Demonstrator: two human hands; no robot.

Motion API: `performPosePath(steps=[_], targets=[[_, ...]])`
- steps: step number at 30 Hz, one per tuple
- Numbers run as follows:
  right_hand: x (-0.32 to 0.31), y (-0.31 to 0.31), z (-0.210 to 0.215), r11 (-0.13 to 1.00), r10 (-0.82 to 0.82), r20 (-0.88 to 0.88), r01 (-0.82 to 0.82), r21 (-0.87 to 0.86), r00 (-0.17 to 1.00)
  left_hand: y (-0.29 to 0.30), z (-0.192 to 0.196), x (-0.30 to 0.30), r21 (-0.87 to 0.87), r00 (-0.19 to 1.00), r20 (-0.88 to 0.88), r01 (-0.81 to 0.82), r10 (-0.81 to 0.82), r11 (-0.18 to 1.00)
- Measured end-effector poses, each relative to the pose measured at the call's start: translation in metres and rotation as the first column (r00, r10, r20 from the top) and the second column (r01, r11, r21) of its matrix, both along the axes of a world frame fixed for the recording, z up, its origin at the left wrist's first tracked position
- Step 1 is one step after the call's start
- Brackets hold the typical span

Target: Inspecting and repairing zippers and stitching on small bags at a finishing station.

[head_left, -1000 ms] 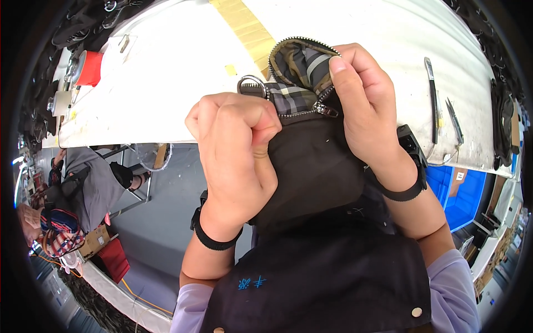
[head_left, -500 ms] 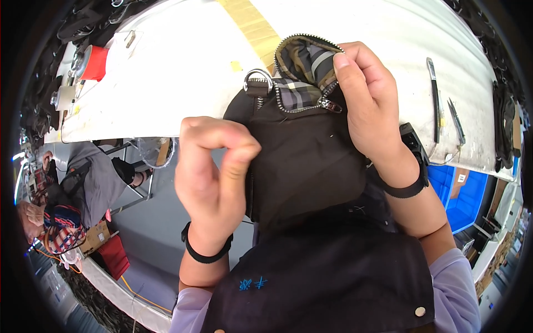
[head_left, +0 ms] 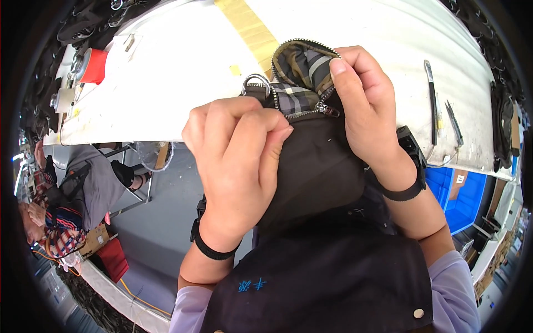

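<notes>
A dark brown fabric bag (head_left: 322, 161) lies in front of me against my apron. Its zipper (head_left: 302, 115) is partly undone, and a plaid lining (head_left: 297, 100) shows inside. My right hand (head_left: 369, 105) pinches the raised edge of the zippered opening, thumb toward me. A silver zipper pull (head_left: 328, 110) hangs beside that thumb. Over the bag's left side is my left hand (head_left: 236, 150), its thumb and fingertips pressed together just below the opening; whatever is between them is hidden or too small to tell. A metal D-ring (head_left: 256, 84) stands above the left hand's knuckles.
On the white table (head_left: 183, 72) to the right lie a black-handled blade tool (head_left: 431, 102) and tweezers (head_left: 454, 123). A red spool (head_left: 93, 66) is far left. Blue bins (head_left: 466, 200) stand lower right. Another person (head_left: 91, 177) sits at left.
My left hand has moved right and up, from beside the bag to over its left side near the zipper. My right hand keeps its pinch, with the bag's opening shifted slightly.
</notes>
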State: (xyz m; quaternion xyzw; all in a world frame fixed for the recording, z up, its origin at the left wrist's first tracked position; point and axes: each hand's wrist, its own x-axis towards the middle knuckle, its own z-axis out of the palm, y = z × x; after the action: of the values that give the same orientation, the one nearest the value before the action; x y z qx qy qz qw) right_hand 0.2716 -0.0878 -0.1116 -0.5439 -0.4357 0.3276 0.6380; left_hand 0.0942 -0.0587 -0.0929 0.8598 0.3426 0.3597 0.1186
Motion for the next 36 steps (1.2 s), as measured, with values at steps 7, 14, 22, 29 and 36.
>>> performPosePath(steps=[7, 14, 22, 29, 36], targets=[[-0.002, -0.017, 0.019, 0.973, -0.06, 0.769, -0.135, 0.187, 0.636, 0.008, -0.017, 0.006, 0.041, 0.992, 0.119, 0.039, -0.043, 0.998], [-0.006, -0.017, 0.023, 0.987, 0.104, 0.766, -0.163, 0.001, 0.635, 0.007, -0.023, 0.002, -0.176, 0.95, 0.31, 0.089, -0.03, 0.98], [0.0, -0.015, 0.018, 0.951, 0.3, 0.342, -0.305, -0.04, 0.891, 0.003, -0.019, 0.005, -0.322, 0.856, 0.517, 0.179, 0.014, 0.93], [0.0, -0.015, 0.016, 0.953, 0.299, 0.272, -0.303, -0.029, 0.915, 0.01, 0.007, 0.005, -0.367, 0.964, 0.265, 0.104, -0.003, 0.924], [-0.001, -0.015, 0.013, 0.959, 0.257, 0.341, -0.281, 0.023, 0.904, 0.009, 0.008, 0.015, -0.007, 1.0, -0.017, 0.023, -0.023, 1.0]])
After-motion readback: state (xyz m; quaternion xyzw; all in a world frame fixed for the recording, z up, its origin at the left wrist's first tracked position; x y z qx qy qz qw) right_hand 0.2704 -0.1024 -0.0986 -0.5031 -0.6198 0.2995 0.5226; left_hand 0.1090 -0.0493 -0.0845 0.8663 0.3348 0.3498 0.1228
